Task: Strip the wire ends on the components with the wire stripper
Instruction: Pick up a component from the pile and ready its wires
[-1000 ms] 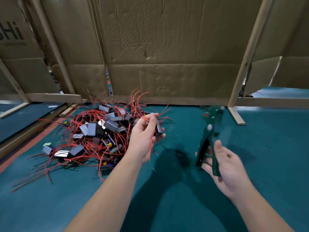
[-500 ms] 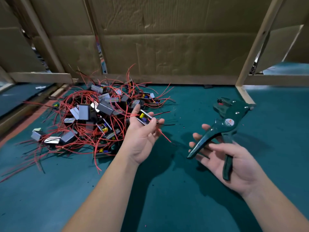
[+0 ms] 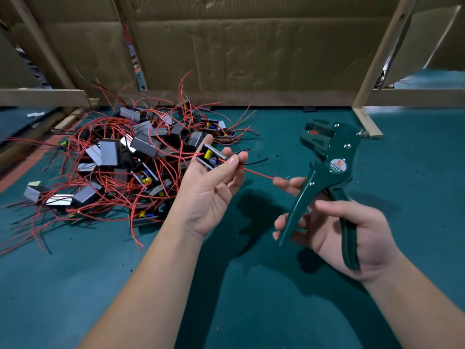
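Head view: our left grip (image 3: 208, 197) curls round one component (image 3: 211, 157), thumb pressing on its red wire (image 3: 256, 173), which runs toward the right fingertips; whether it touches them we cannot tell. Our right grip (image 3: 372, 238) wraps the wire stripper (image 3: 327, 157), handles spread wide. The component pile (image 3: 113, 157) sits by the far left edge of the surface (image 3: 251, 311), its wires cut off there.

Left hand (image 3: 210, 202): showing bare; thumbnail (image 3: 232, 160) catching the light.
Right hand (image 3: 364, 238): showing bare.
Left forearm (image 3: 151, 285): showing bare to the frame edge.
Right forearm (image 3: 425, 308): showing bare to the frame edge.
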`<state>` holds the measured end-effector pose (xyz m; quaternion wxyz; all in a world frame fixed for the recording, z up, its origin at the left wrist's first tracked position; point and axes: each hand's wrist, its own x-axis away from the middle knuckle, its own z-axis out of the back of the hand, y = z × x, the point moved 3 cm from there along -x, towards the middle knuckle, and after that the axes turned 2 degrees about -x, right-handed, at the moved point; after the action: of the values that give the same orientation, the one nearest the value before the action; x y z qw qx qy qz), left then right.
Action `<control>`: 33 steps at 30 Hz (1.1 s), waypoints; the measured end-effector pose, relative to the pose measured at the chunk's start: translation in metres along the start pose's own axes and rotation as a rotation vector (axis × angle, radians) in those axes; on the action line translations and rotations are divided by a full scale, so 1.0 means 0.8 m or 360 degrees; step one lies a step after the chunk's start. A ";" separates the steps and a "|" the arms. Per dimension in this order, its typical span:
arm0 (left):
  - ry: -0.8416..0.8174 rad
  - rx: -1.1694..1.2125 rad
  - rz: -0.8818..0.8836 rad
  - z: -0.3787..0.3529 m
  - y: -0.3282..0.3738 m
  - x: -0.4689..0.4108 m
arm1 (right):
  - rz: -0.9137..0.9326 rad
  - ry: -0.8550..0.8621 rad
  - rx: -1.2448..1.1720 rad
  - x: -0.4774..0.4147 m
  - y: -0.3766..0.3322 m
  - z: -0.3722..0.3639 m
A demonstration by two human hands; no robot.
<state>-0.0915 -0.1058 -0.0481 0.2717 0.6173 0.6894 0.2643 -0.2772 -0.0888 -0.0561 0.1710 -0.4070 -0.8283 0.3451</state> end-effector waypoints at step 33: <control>-0.0048 -0.0380 0.0104 0.006 -0.001 0.005 | 0.0304 0.0238 0.0138 0.007 -0.064 0.027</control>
<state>-0.0887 -0.1018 -0.0523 0.3449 0.6066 0.6284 0.3438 -0.3213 -0.1161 -0.0349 0.2161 -0.5007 -0.7550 0.3640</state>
